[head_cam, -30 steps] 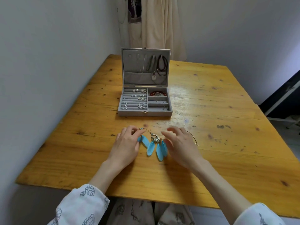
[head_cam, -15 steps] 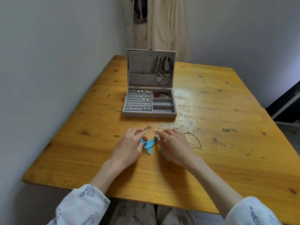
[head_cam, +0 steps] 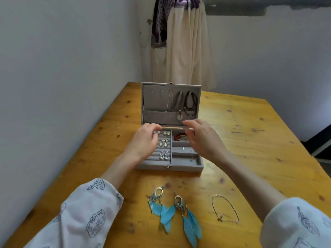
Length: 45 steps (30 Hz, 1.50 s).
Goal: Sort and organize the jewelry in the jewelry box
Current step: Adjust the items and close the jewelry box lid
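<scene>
A thin, pale stick-like piece [head_cam: 177,128] is held level over the back of the grey jewelry box [head_cam: 169,165], at the centre of the frame. One end is pinched by the left hand [head_cam: 145,140] and the other by the right hand [head_cam: 202,138], fingers curled at each end. Held across the box in this way, it is probably being lined up with the tray below, perhaps as a divider or bar, though what it is cannot be told.

The lid [head_cam: 152,101] stands upright at the back, so that the cords and the round pendant [head_cam: 179,117] hung inside it can dangle into its pocket. Silver earrings [head_cam: 164,143] are seated in the ring rolls on the left half of the tray, and a red bracelet [head_cam: 180,137] lies in the upper right compartment.

Two blue feather earrings [head_cam: 172,212] and a thin gold bracelet [head_cam: 224,210] lie on the wooden table [head_cam: 250,140] at lower centre, well apart from the box, seemingly waiting to be sorted.

The far left of the tray and part of its right half are hidden by the hands. The small items in the lower right compartments are too small to be named. Both sleeves are cut off by the bottom edge.
</scene>
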Motion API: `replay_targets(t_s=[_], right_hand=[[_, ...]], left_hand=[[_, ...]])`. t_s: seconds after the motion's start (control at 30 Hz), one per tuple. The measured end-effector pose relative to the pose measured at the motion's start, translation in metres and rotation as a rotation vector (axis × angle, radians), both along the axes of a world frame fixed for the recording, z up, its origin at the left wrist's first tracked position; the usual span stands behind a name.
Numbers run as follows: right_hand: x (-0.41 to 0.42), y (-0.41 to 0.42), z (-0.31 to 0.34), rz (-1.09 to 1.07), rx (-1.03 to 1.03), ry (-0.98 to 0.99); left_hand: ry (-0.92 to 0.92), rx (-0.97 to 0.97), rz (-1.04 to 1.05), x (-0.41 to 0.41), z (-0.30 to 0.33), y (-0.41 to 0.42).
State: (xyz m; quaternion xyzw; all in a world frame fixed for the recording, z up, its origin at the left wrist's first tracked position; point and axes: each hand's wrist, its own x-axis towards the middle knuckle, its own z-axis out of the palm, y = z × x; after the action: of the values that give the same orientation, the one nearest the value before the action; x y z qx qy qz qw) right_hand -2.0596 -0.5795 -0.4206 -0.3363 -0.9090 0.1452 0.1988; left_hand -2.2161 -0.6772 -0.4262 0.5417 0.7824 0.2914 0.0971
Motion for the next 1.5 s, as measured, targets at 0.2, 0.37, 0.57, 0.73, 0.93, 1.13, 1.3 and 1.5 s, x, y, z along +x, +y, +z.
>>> replay_targets(t_s=[0.2, 0.37, 0.57, 0.73, 0.93, 1.13, 1.3, 1.5], right_hand=[[-0.058, 0.075, 0.017, -0.11, 0.243, 0.154], [-0.087, 0.114, 0.017, -0.17, 0.311, 0.062], [-0.094, 0.123, 0.009, -0.182, 0.342, 0.109], [-0.091, 0.126, 0.01, -0.146, 0.344, 0.124], [-0.087, 0.127, 0.01, -0.111, 0.323, 0.111], [-0.088, 0.127, 0.007, -0.109, 0.327, 0.125], [-0.089, 0.126, 0.006, -0.121, 0.323, 0.119], [-0.088, 0.123, 0.005, -0.124, 0.329, 0.119]], left_hand=[[0.056, 0.095, 0.266, -0.035, 0.004, 0.073], [0.125, 0.214, 0.371, -0.041, 0.008, 0.111], [0.157, 0.237, 0.432, -0.038, 0.007, 0.127], [0.195, 0.248, 0.414, -0.032, 0.002, 0.129], [0.134, 0.318, 0.474, -0.035, 0.0, 0.129], [0.154, 0.278, 0.483, -0.037, 0.001, 0.13], [0.134, 0.24, 0.503, -0.035, 0.003, 0.131], [0.1, 0.308, 0.51, -0.035, 0.008, 0.124]])
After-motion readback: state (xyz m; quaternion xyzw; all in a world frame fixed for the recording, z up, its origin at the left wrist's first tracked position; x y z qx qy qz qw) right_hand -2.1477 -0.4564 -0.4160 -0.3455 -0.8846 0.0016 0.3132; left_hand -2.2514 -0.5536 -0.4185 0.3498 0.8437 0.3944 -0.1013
